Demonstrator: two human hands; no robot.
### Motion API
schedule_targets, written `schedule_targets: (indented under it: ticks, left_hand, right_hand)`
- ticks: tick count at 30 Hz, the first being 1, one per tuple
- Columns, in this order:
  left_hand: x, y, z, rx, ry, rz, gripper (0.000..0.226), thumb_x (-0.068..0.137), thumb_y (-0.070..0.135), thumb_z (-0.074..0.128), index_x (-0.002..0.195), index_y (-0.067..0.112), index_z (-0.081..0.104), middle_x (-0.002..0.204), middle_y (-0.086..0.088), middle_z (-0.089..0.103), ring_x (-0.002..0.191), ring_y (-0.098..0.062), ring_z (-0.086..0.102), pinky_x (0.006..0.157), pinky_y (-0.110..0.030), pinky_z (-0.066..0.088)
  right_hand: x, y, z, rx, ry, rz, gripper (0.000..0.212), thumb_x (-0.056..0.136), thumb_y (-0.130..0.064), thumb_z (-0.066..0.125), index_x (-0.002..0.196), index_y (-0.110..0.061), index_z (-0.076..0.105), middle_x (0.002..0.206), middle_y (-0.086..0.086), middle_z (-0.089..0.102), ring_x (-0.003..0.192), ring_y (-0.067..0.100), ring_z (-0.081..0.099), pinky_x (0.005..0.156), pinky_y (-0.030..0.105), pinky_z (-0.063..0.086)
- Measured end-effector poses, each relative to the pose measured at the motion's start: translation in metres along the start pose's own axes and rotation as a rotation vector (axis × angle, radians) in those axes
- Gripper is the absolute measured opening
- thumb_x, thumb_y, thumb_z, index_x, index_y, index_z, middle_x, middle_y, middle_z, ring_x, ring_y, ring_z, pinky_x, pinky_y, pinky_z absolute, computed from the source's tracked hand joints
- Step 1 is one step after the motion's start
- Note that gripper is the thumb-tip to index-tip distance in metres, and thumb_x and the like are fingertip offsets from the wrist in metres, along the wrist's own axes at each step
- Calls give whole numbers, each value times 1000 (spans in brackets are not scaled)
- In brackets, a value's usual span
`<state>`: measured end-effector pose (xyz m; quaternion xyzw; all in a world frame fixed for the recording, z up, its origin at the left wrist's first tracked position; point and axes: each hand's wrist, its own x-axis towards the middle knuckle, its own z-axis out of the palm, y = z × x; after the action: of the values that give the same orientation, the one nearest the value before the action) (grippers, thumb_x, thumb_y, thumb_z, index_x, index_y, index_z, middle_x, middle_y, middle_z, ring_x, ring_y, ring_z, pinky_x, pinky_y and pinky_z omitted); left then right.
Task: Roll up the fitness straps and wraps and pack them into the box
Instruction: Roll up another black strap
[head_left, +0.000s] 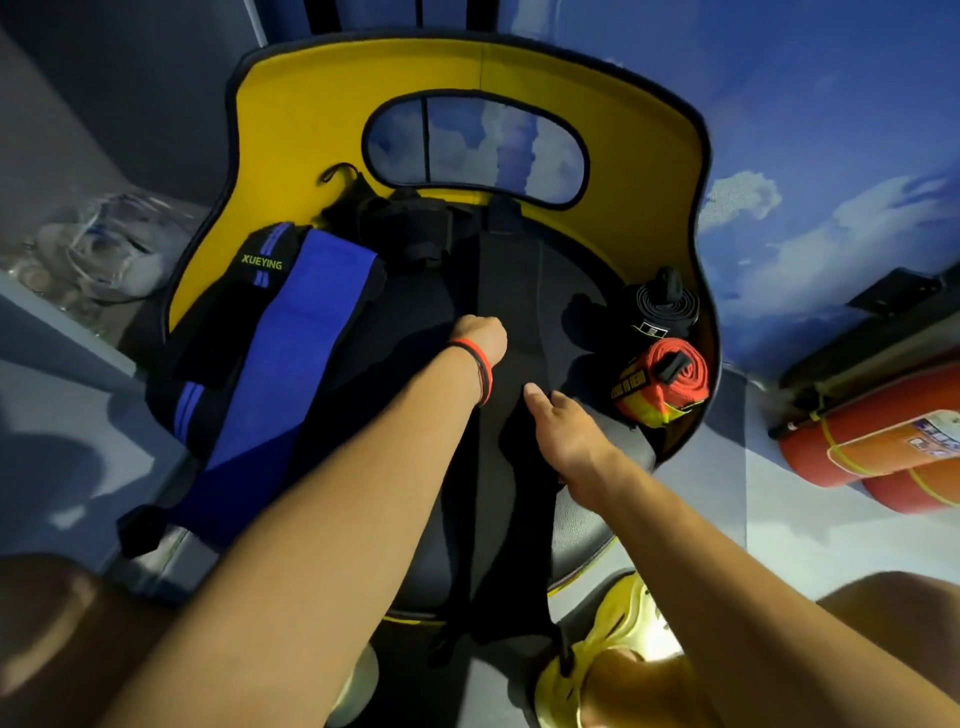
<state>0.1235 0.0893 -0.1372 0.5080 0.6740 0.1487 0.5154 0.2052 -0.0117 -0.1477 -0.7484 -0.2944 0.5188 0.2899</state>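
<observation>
Left hand (480, 338) bends at the wrist over the long black fabric wrap (511, 291) running down mid-seat (582, 275). Fingers hidden, so we cannot tell its grip. Right hand (571, 431) lies loose-fingered, holding nothing, on the same wrap. Black roll (662, 306) and red roll (672, 374) sit at the seat's right edge, and a flat blue wrap (306, 291) at the left.

Non-domestic room: sky-mural wall (831, 156), red fire extinguishers (857, 452).

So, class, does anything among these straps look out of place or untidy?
Yes. The blue wrap lies unrolled, its end hanging off the left edge of the seat, and the long black wrap trails over the front. Only the orange roll and black roll at right look tidy.
</observation>
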Motion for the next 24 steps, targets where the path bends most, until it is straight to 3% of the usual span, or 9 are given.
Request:
schedule_targets:
  ticks: [1, 2, 4, 5, 11, 15, 19, 24]
  left_hand:
    - [-1, 4, -3, -396, 66, -180, 45, 106, 28, 42, 145, 5, 44, 149, -11, 47, 137, -27, 46, 92, -24, 45]
    - [-4, 0, -4, -497, 72, -149, 45, 106, 31, 43, 143, 6, 47, 146, -11, 50, 135, -29, 47, 96, -29, 43]
    - [-10, -11, -5, -137, 16, 5, 49, 104, 37, 46, 145, 10, 47, 146, -8, 51, 136, -28, 47, 107, -34, 37]
    - [-14, -20, -3, -86, -5, 32, 53, 103, 40, 46, 148, 12, 44, 149, -8, 49, 137, -28, 45, 110, -35, 35]
    - [-46, -40, 7, -49, 9, -6, 53, 107, 24, 38, 155, 6, 26, 158, -15, 35, 144, -30, 36, 112, -34, 31]
    - [-41, -26, 3, -136, 46, -98, 44, 108, 17, 39, 147, -1, 37, 150, -19, 44, 137, -32, 45, 103, -33, 37]
    - [-39, -25, 1, -149, -8, -67, 41, 106, 14, 38, 143, -4, 42, 145, -23, 49, 132, -36, 50, 89, -31, 42]
    - [-55, -33, -2, -135, 5, -42, 49, 106, 30, 44, 150, 8, 37, 148, -13, 47, 137, -31, 45, 105, -38, 38]
  right_hand:
    - [-3, 2, 1, -27, 44, -21, 64, 106, -53, 40, 144, -2, 46, 141, 13, 55, 136, 31, 48, 112, 40, 37]
    - [-6, 3, 1, -45, 76, -51, 59, 109, -46, 39, 143, 2, 44, 144, 16, 53, 137, 31, 46, 110, 36, 35]
    - [-9, 2, 2, -48, 110, -80, 57, 110, -42, 37, 143, 5, 42, 148, 18, 51, 139, 32, 44, 108, 34, 34]
    - [-6, 2, 3, -34, 119, -85, 58, 111, -42, 36, 143, 5, 42, 148, 19, 50, 139, 33, 44, 108, 35, 34]
    - [-5, 0, 5, -55, 75, -115, 52, 110, -43, 37, 137, -1, 50, 126, 10, 57, 134, 32, 50, 95, 32, 37]
    - [-18, 11, 6, -66, 41, -124, 61, 110, -46, 36, 149, 2, 41, 152, 16, 48, 143, 32, 41, 111, 35, 34]
    - [-31, 34, 11, -82, 67, -135, 57, 108, -50, 38, 124, 1, 57, 123, 15, 65, 119, 35, 59, 101, 44, 46]
    - [-38, 38, 16, -43, 99, -150, 47, 107, -50, 42, 108, -6, 59, 103, 11, 69, 100, 30, 65, 89, 45, 52]
